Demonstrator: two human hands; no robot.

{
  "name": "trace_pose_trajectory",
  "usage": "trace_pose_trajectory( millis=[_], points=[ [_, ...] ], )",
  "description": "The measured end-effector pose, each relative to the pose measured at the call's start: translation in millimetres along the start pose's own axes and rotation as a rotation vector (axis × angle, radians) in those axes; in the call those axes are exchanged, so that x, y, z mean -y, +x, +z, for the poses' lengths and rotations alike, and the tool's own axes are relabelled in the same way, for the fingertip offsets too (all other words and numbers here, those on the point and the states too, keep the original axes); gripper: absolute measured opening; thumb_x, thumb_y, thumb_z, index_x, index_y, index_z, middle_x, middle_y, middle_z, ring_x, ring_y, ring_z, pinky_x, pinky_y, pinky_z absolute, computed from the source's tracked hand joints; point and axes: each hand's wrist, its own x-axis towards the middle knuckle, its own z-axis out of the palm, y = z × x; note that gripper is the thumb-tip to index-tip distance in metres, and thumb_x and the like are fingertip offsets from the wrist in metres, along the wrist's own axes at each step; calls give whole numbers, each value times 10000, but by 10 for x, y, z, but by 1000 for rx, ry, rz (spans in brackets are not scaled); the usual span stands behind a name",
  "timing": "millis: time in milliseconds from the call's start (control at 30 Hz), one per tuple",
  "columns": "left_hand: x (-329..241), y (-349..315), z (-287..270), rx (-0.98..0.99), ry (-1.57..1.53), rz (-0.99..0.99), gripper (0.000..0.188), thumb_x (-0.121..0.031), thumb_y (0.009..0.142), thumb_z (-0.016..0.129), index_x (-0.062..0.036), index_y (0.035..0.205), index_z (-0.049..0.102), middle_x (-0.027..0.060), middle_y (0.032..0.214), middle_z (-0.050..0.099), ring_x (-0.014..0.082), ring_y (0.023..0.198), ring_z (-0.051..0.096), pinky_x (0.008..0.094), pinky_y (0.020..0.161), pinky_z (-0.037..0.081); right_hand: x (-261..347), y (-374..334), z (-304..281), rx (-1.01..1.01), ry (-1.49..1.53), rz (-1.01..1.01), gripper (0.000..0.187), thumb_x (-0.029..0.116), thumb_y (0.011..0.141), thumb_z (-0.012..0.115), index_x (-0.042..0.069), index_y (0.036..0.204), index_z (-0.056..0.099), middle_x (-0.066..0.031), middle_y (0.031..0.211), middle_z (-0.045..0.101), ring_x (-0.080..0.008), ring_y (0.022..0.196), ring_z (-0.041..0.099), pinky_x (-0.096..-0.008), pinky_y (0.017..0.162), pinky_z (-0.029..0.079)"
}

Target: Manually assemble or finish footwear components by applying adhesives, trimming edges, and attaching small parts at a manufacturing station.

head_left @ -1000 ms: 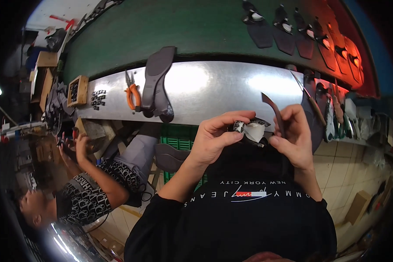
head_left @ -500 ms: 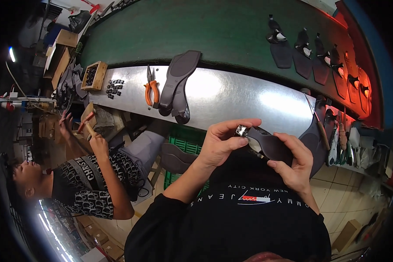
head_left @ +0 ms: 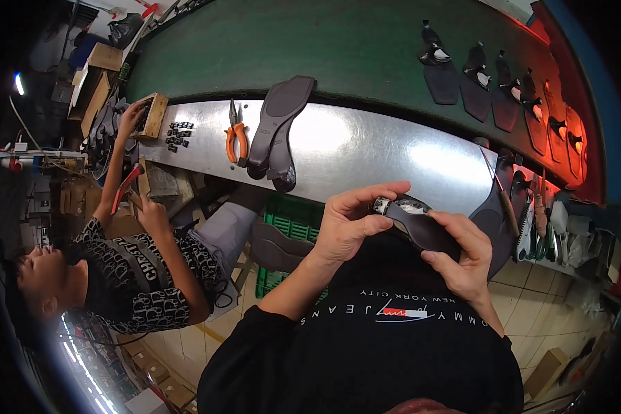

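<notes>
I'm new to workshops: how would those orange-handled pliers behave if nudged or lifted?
The long-nose pliers would probably feel heavy for their size, given the metal-looking nose. Lying flat, handles spread, they seem unlikely to roll. The smooth, shiny metal worktop suggests they might slide.

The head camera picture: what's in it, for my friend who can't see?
A person's left hand and right hand hold a dark curved shoe sole and a shiny black piece before a silvery metal bench. Orange-handled pliers lie there beside dark grey soles. At left, a co-worker's hand is at a wooden box.
</notes>
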Motion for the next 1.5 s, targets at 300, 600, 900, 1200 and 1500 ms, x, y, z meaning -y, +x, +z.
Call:
trace_pose_trajectory(
  millis=[300, 600, 900, 1200, 1500],
  points=[
    [-18, -19, -29, -12, 26, -39, 359, 95, 754, 665, 19, 1104, 651, 226, 1286, 557, 209, 1109, 590, 268, 875, 501, 21, 21, 11, 11, -18, -2, 490, -35, 674, 729, -20, 1153, 628, -138, 952, 656, -200, 828, 635, -265, 730, 478],
    [-44, -47, 0, -16, 131, 4, 376, 98, 757, 652, 22, 1126, 651, 230, 1283, 557, 230, 1129, 586, 300, 902, 508, 75, 48, -6, 27, -92, -14, 476, -25, 686, 725, 3, 1153, 638, -129, 885, 636, -199, 771, 624, -267, 672, 474],
    [-34, -58, 102, 92, 332, 59, 393, 91, 756, 617, 20, 1140, 653, 231, 1280, 562, 244, 1124, 597, 298, 899, 502, 127, 56, -105, 66, -226, -85, 486, 6, 662, 735, 31, 1141, 651, -119, 835, 621, -227, 699, 619, -297, 613, 483],
    [21, -81, 114, 227, 480, 115, 462, 135, 681, 548, 27, 1113, 671, 247, 1302, 546, 198, 1033, 637, 230, 803, 490, 182, 1, -179, 104, -433, -180, 459, 72, 668, 753, 28, 1111, 641, -105, 824, 601, -263, 707, 609, -341, 619, 492],
    [54, -117, 299, 215, 587, 77, 456, 121, 772, 527, 17, 1207, 614, 199, 1338, 530, 168, 1049, 615, 233, 778, 528, 144, -57, -257, 124, -373, -125, 418, 55, 707, 720, 18, 1114, 630, -121, 831, 617, -285, 719, 617, -356, 630, 491]
  ],
)
